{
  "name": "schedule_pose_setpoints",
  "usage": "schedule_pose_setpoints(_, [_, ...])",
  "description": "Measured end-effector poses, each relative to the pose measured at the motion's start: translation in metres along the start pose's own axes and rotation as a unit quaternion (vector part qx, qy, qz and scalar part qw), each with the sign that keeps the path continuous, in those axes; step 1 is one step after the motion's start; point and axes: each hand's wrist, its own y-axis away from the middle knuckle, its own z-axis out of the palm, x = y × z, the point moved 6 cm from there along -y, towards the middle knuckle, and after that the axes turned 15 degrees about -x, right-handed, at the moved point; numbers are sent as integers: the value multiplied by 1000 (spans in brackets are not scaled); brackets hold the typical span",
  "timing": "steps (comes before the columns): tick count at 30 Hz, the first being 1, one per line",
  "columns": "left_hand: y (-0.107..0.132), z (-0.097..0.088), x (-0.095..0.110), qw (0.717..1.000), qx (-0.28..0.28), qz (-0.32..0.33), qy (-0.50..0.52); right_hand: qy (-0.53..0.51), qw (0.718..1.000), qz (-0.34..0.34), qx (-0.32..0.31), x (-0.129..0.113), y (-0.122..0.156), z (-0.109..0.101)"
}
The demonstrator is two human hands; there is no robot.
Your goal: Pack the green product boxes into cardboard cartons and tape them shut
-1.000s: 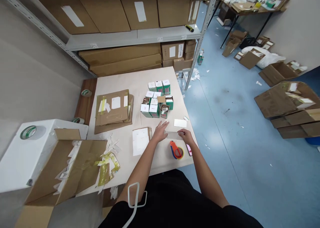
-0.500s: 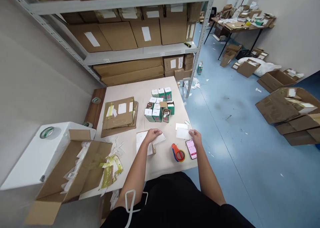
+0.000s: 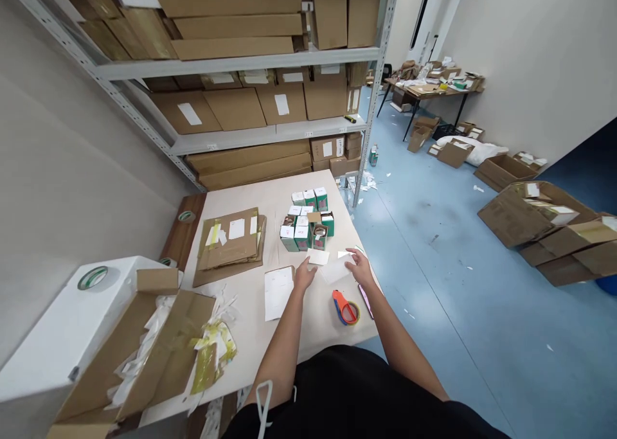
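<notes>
My left hand and my right hand meet over a white sheet of labels on the pale table. The left fingers pinch a small white label. The right fingers close on the sheet's right edge. Just behind them stands a cluster of small green and white boxes. An orange tape dispenser lies close to my right wrist, with a phone beside it, half hidden by my arm.
Flattened cardboard and a white paper lie left of the hands. An opened carton with torn tape and a white box stand at the near left. Metal shelving with cartons rises behind. Loose cartons litter the blue floor.
The camera tilted up. My left hand moved right and forward with a small white label, closer to the boxes. My right hand shifted left onto the white sheet.
</notes>
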Motion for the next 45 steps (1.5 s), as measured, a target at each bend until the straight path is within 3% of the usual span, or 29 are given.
schedule_pose_setpoints(2, [16,-15,5,997,-2,23,77,6,1000,5,-15,-9,-3,9])
schedule_pose_setpoints(4, [34,-25,18,986,-64,69,141,19,999,5,-41,-18,-8,25])
schedule_pose_setpoints(7, [62,-38,36,975,-151,107,122,-7,994,-4,-109,-31,-17,59])
schedule_pose_setpoints(9, [78,-46,38,977,-164,93,101,-58,991,-10,-117,-36,-20,80])
schedule_pose_setpoints(13, [96,-60,31,966,-80,72,233,-106,994,26,-30,-31,-14,100])
schedule_pose_setpoints(15, [101,-63,24,943,-18,71,324,-106,991,61,-46,-25,-7,111])
schedule_pose_setpoints(18, [105,-63,20,915,44,66,395,-107,984,83,-119,-20,3,126])
schedule_pose_setpoints(22, [105,-66,27,913,72,73,396,-113,981,76,-135,-23,9,130])
schedule_pose_setpoints(29, [102,-70,41,909,68,90,401,-119,983,66,-125,-35,3,127])
schedule_pose_setpoints(45, [104,-73,41,912,67,91,395,-103,985,62,-125,-36,1,132])
